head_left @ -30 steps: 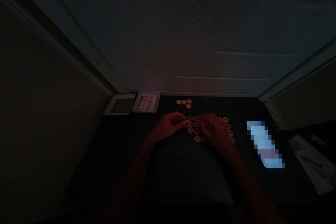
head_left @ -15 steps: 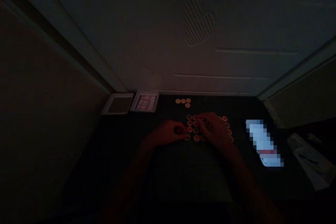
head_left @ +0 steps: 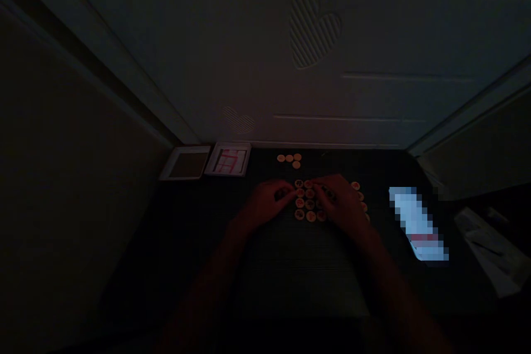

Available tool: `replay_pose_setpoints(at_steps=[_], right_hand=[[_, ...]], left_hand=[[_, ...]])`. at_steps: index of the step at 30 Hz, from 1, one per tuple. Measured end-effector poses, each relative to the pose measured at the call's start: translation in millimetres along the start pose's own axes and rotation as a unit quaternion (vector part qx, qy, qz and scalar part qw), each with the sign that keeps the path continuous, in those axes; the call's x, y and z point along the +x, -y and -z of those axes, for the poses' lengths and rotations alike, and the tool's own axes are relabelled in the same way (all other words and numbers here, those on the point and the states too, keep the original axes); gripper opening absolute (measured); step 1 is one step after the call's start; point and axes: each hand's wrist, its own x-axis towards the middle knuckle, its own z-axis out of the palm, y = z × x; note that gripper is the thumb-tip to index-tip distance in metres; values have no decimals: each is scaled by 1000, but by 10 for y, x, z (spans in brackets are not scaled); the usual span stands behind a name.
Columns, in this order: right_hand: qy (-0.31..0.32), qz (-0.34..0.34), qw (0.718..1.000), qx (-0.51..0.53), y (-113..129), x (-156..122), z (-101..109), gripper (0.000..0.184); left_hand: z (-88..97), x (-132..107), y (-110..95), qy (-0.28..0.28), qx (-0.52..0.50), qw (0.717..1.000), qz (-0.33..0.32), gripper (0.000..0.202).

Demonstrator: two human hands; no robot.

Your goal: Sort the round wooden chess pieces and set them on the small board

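Round wooden Chinese chess pieces (head_left: 310,204) with red or dark markings lie in close rows on the dark table. At their left side is my left hand (head_left: 269,202), its thumb and forefinger curved apart. The thumb tip touches or nearly touches a red-marked piece (head_left: 299,193) in the left column. My right hand (head_left: 338,199) arches over the middle of the rows and hides several pieces. Its fingertips rest near a piece (head_left: 308,183) in the top row, fingers bent and slightly apart. I see nothing lifted in either hand.
Several plain-faced discs (head_left: 289,159) lie farther back. Two shallow boxes stand at the back left, one (head_left: 228,160) with a red-and-white insert, one (head_left: 185,163) brown inside. A lit phone (head_left: 417,224) lies on the right. Behind rises a pale panel (head_left: 249,77) with heart reliefs.
My left hand has moved up along the left column, from the bottom piece to a higher one. The bottom-left piece now sits nearer its neighbour. My right hand has shifted slightly.
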Motion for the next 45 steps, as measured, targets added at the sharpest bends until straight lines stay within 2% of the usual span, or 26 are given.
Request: replay_pose_setpoints(at_steps=[3, 5, 8, 12, 17, 22, 28, 32, 35, 40, 45], right_hand=[[4, 5, 1000, -2, -7, 0, -10, 21], [11, 8, 1000, -1, -4, 1, -23, 21], [23, 11, 1000, 1, 5, 6, -39, 20], [29, 17, 999, -2, -1, 10, -50, 20], [24, 17, 1000, -2, -31, 7, -61, 20], [21, 18, 1000, -2, -39, 0, -74, 19], [28, 14, 1000, 2, -46, -14, -84, 20], [28, 12, 1000, 6, -40, -13, -83, 20], [33, 14, 999, 13, -25, -11, -83, 19], [31, 31, 998, 46, -3, -14, -114, 19], [30, 35, 996, 77, 16, -18, -143, 17]], left_hand=[[-2, 97, 70, -112, 64, 991, -28, 21], [-19, 164, 129, -138, 101, 984, -42, 31], [-76, 238, 211, -131, 136, 981, -51, 42], [-139, 262, 252, -102, 198, 975, -22, 46], [-72, 209, 205, -106, 241, 965, -18, 30], [-6, 165, 213, -127, 227, 965, -22, 14], [0, 188, 249, -126, 195, 972, -20, 10], [-6, 181, 210, -124, 117, 985, -12, 15], [-48, 141, 136, -133, -35, 990, 6, 17], [-116, 81, -3, -63, -278, 958, 42, 20], [-115, 65, -44, -10, -357, 932, 61, 29]])
